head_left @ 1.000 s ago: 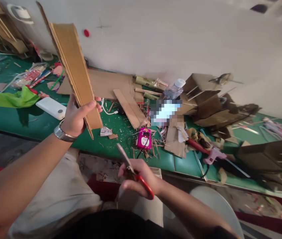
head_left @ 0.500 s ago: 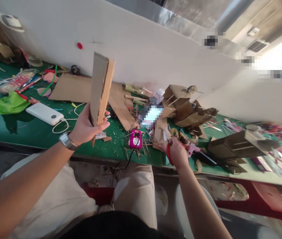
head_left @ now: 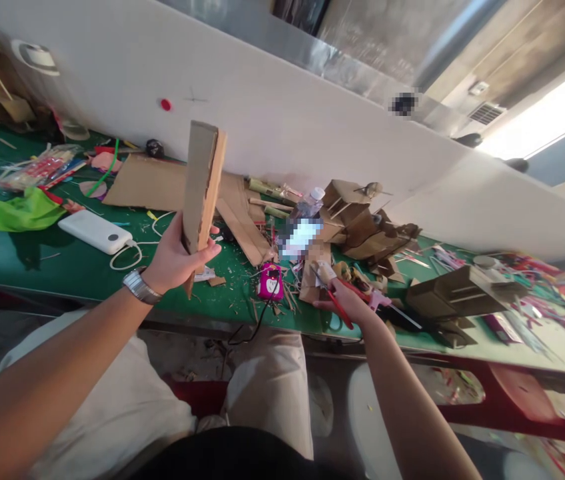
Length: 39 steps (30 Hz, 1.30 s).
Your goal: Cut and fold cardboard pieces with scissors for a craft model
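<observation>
My left hand point(head_left: 175, 257) is raised over the near part of the table and closed around an upright cardboard piece point(head_left: 202, 190). This piece is tall and narrow, with a grey-brown face and a lighter, rough edge. Lower and to the right, my right hand point(head_left: 350, 303) grips red-handled scissors point(head_left: 341, 310), whose blades point away over a scrap of cardboard point(head_left: 307, 283). Some of its fingers are hidden. Just right of that hand lies a pink glue gun point(head_left: 378, 299) with a clear stick in its back. A magenta box-like device point(head_left: 270, 281) with a black cable sits between the hands.
A lit phone point(head_left: 301, 237) leans before a plastic bottle point(head_left: 311, 202). Cardboard models point(head_left: 462, 293) stand on the right. A white power bank point(head_left: 95, 231) with a cable and a green cloth point(head_left: 15, 210) lie left. Flat cardboard point(head_left: 145, 183) and scraps cover the green table point(head_left: 157, 293).
The camera view has shifted slightly. My left hand still holds the cardboard upright. My right hand has changed its grip, and more of the red scissor handle shows below it.
</observation>
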Available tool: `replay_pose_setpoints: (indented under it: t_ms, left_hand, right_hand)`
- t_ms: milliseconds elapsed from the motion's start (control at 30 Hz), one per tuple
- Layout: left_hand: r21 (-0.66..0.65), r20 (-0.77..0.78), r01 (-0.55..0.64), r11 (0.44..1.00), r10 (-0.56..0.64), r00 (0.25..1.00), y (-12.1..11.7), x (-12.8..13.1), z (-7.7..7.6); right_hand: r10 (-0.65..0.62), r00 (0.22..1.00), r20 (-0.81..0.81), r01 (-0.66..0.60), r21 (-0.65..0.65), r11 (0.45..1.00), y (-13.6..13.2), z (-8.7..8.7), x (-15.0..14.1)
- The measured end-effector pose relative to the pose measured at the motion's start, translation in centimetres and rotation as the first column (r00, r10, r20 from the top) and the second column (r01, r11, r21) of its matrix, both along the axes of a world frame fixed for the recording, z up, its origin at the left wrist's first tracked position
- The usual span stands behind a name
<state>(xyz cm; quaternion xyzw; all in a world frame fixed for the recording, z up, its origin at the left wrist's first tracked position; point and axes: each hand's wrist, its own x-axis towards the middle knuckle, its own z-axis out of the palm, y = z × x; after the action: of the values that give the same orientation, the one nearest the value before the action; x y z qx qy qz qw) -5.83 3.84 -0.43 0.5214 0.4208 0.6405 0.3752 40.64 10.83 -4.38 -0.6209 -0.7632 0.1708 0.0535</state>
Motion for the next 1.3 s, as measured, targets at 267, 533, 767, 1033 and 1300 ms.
replay_pose_setpoints:
  t_ms: [267,533,767,1033,1300]
  left_hand:
    - [0.017,0.000,0.016,1.000,-0.016,1.000,-0.2,0.2,0.6]
    - [0.007,0.018,0.016,1.000,-0.016,1.000,-0.1,0.1,0.4]
    - [-0.002,-0.008,0.004,1.000,-0.004,1.000,-0.1,-0.1,0.2]
    - [0.003,-0.020,0.007,1.000,-0.007,1.000,-0.1,0.1,0.2]
    - [-0.027,0.010,0.006,1.000,-0.006,1.000,-0.3,0.1,0.2]
  right_hand:
    - [-0.159,0.987,0.028,0.151,0.183,0.971,0.5,-0.4,1.7]
    - [-0.470,0.871,0.140,0.405,0.337,0.850,2.0,-0.7,4.5]
    - [-0.355,0.915,0.190,0.347,0.074,0.935,4.3,-0.3,6.5]
    - [-0.340,0.922,0.186,0.341,0.031,0.940,5.0,0.8,8.0]
    - [-0.307,0.939,0.157,0.256,0.281,0.925,3.8,0.0,8.0]
